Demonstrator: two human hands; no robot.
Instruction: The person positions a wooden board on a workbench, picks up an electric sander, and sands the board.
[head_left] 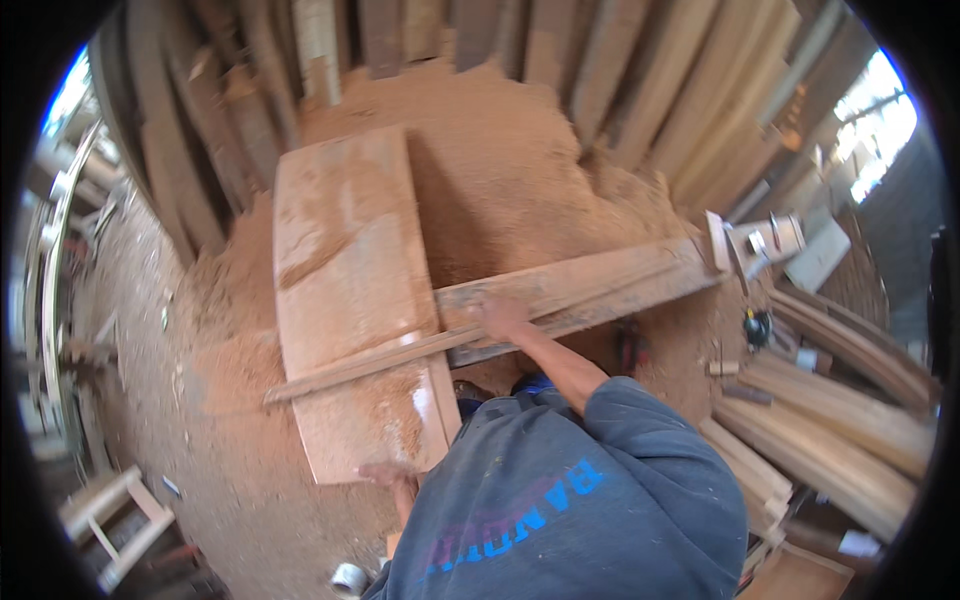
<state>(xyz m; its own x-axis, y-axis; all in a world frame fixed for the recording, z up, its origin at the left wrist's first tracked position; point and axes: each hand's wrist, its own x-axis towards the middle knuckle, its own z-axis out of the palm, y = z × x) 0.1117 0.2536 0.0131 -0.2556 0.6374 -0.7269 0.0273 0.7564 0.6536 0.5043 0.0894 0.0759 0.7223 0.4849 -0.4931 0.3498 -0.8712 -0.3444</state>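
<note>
A wide sawdust-covered wooden panel [345,270] stretches away in front of me, above the ground. Across its near part lies a long narrow wooden strip [370,363], its left end jutting past the panel's left edge. My right hand [500,316] is closed over this strip, right of the panel, where it runs beside a longer plank [600,283]. My left hand [385,473] lies on the panel's near edge, fingers stretched out and holding nothing. Some motion blur softens both hands. A strip of white [421,400] marks the panel's near right side.
Reddish sawdust [490,130] is heaped beyond the panel, with upright timbers [620,80] leaning behind it. Thick beams [830,440] are stacked at right. A wooden frame [120,525] lies at lower left, and a white roll [349,578] sits near my left side.
</note>
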